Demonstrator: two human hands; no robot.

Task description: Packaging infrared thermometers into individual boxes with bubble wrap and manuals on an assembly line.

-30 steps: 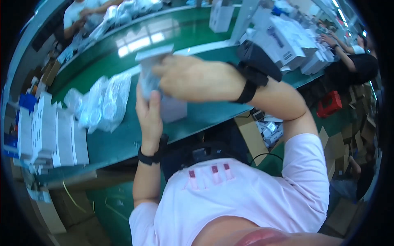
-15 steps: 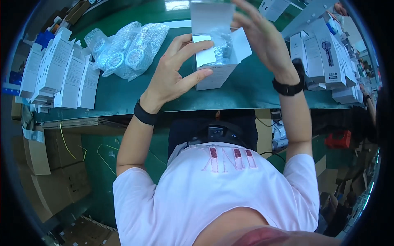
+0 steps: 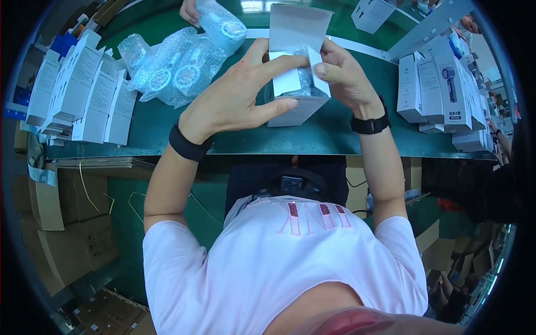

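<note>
A white cardboard box (image 3: 298, 111) stands on the table in front of me with its lid (image 3: 300, 28) raised at the back. Inside it a bubble-wrapped thing (image 3: 303, 84) partly shows. My left hand (image 3: 234, 95) grips the box from the left, index finger across the left side flap (image 3: 286, 82) and thumb along the front edge. At the right side flap (image 3: 317, 72) my right hand (image 3: 349, 78) bends its fingers behind, with the thumb pressed on the flap. Some of its fingers are hidden by the box.
Several bubble-wrapped devices (image 3: 162, 78) lie left of the box. Across the table another person's hand (image 3: 190, 12) holds one more wrapped device (image 3: 222, 25). White boxes stand in rows at left (image 3: 92, 106) and right (image 3: 432, 84); another white box (image 3: 373, 14) is farther back.
My right hand has come down from beside the raised lid onto the right flap, which now stands more upright. The other person's hand has appeared with a wrapped device at the far left.
</note>
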